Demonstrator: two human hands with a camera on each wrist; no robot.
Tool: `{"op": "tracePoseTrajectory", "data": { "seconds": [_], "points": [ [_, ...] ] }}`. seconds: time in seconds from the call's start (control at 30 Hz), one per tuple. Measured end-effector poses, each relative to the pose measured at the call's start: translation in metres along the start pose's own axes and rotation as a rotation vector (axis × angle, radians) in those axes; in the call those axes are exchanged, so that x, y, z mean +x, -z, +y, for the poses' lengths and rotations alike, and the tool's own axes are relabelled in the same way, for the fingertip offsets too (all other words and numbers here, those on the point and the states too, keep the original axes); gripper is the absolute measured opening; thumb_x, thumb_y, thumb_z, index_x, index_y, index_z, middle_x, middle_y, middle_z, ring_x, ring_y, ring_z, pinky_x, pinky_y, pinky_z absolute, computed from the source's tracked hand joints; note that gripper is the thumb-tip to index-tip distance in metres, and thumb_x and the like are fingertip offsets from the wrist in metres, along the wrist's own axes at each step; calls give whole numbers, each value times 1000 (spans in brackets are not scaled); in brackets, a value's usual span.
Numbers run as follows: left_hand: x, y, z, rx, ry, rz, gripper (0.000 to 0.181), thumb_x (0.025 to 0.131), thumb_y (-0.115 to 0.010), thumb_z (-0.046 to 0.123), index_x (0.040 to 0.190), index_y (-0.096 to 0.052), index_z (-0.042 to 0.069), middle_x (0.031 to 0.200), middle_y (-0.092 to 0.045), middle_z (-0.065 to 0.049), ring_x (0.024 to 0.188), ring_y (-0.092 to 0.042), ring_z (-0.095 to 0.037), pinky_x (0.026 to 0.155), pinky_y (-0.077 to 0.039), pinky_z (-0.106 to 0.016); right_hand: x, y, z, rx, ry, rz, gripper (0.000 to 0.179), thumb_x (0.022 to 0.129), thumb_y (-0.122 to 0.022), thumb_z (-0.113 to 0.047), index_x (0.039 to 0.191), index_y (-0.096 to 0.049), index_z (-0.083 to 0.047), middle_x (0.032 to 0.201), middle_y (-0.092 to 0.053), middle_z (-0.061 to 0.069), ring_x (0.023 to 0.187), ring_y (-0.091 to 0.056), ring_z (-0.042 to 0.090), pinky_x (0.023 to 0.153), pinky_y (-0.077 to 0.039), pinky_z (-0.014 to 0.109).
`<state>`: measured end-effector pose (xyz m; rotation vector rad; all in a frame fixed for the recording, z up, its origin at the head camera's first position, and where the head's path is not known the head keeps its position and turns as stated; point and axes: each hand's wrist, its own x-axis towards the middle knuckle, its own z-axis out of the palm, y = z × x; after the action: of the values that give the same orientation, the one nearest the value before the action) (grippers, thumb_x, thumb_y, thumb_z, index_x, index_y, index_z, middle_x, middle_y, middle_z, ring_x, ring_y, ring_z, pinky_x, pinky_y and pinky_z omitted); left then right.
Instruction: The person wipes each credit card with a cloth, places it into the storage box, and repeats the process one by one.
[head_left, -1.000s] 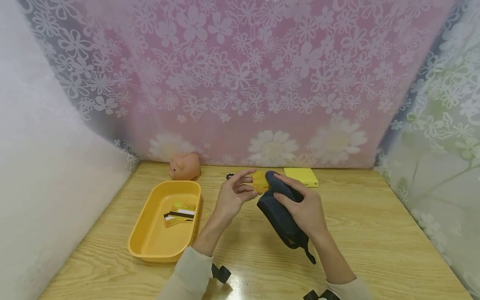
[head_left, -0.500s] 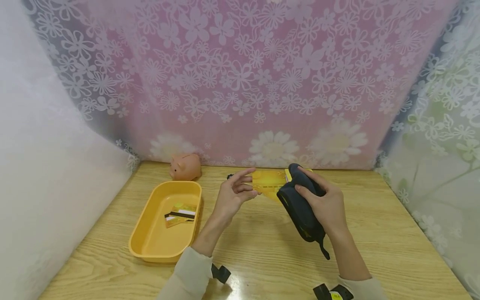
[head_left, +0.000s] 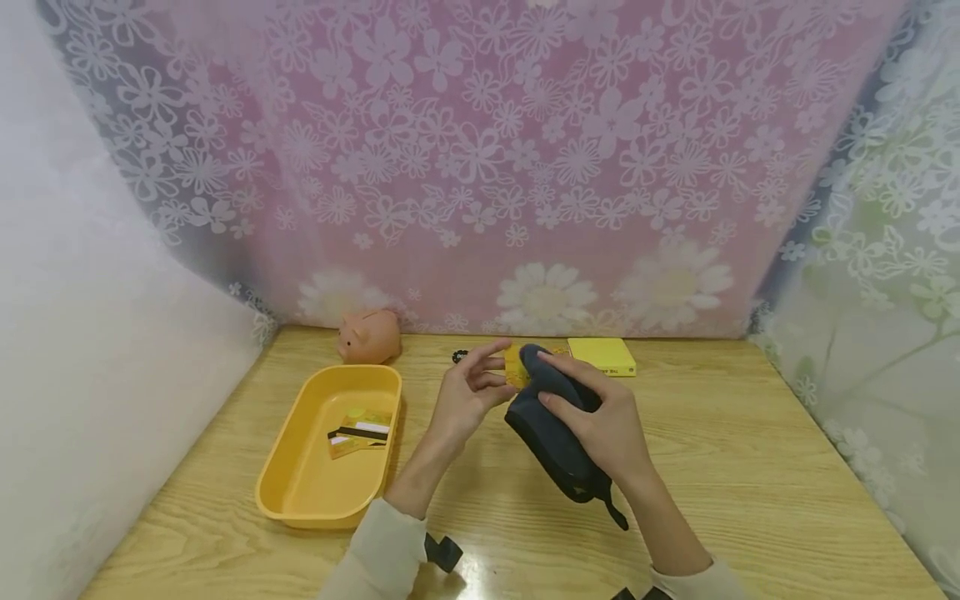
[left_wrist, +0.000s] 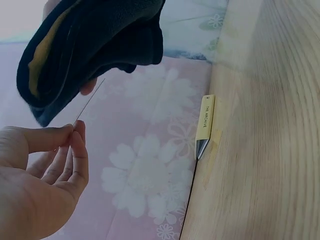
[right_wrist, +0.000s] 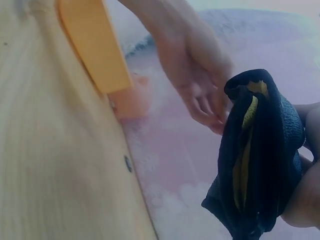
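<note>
My left hand (head_left: 462, 398) pinches a yellow card (head_left: 513, 367) between thumb and fingers; in the left wrist view the card (left_wrist: 91, 101) appears nearly edge-on. My right hand (head_left: 611, 429) grips a dark blue soft pouch (head_left: 551, 437) with a loop hanging at its lower end. The pouch's folded top lies in front of most of the card in the head view. Yellow shows inside the pouch's long opening in the right wrist view. Whether the card touches the pouch cannot be told.
A yellow tray (head_left: 272, 467) at left holds several cards (head_left: 360, 429). Behind it sits a piggy bank (head_left: 371, 336). A yellow book (head_left: 603, 356) lies at the back, and a small black round piece (head_left: 459, 357) lies behind my left hand.
The pouch moved right with my right hand, baring more of the card, then came back left and covers most of it again. My left hand stayed nearly still.
</note>
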<state>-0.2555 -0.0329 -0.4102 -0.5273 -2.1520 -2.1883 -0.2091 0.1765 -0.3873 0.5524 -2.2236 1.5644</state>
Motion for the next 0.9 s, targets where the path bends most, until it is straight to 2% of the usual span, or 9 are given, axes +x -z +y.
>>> {"op": "tracePoseTrajectory", "data": {
  "seconds": [0.13, 0.33, 0.4, 0.53, 0.63, 0.77, 0.9],
  "points": [
    [-2, -2, -3, 4, -6, -27, 57, 97, -69, -4, 146, -61, 25, 126, -66, -11, 101, -71, -23, 89, -60, -34, -5, -13, 1, 26, 21, -53, 49, 93, -80, -12, 138, -70, -28, 143, -64, -4, 132, -60, 18, 99, -55, 24],
    [-2, -3, -2, 11, -53, -46, 61, 96, -57, -14, 148, -59, 18, 123, -68, -10, 97, -70, -22, 74, -51, -27, -7, -21, 2, 6, 46, -70, 50, 92, -81, -12, 138, -70, -29, 142, -65, -6, 133, -60, 16, 106, -52, 27],
    [-1, -4, -2, 18, -64, -46, 60, 97, -57, -14, 147, -60, 18, 122, -68, -10, 96, -70, -21, 74, -52, -26, -7, -21, 2, 1, 35, -61, 50, 92, -81, -12, 138, -70, -30, 142, -65, -6, 132, -60, 15, 104, -52, 27],
    [0, -4, -1, 17, -65, -44, 58, 97, -61, -11, 146, -62, 21, 123, -68, -12, 98, -71, -23, 83, -57, -29, -6, -19, 1, -5, 4, -39, 50, 91, -82, -14, 136, -71, -32, 141, -65, -7, 131, -61, 14, 101, -54, 26],
    [0, -3, 0, 5, -52, -42, 57, 97, -65, -8, 146, -62, 21, 125, -68, -13, 101, -72, -26, 89, -60, -34, -4, -16, 2, -8, -12, -31, 49, 92, -82, -15, 136, -71, -33, 141, -65, -7, 131, -61, 16, 101, -55, 30],
    [0, -2, 1, -29, -27, -30, 56, 95, -70, -5, 146, -61, 17, 127, -66, -12, 102, -71, -26, 89, -61, -37, -2, -10, 4, -20, -38, -17, 48, 92, -82, -18, 136, -70, -36, 142, -64, -6, 133, -60, 19, 101, -56, 38],
    [0, 0, 2, -63, -6, -5, 56, 93, -74, -4, 143, -63, 17, 122, -65, -10, 99, -70, -22, 88, -62, -37, 1, -1, 7, -25, -54, 11, 48, 93, -81, -17, 136, -70, -35, 143, -63, -6, 137, -56, 19, 102, -54, 30]
  ]
}}
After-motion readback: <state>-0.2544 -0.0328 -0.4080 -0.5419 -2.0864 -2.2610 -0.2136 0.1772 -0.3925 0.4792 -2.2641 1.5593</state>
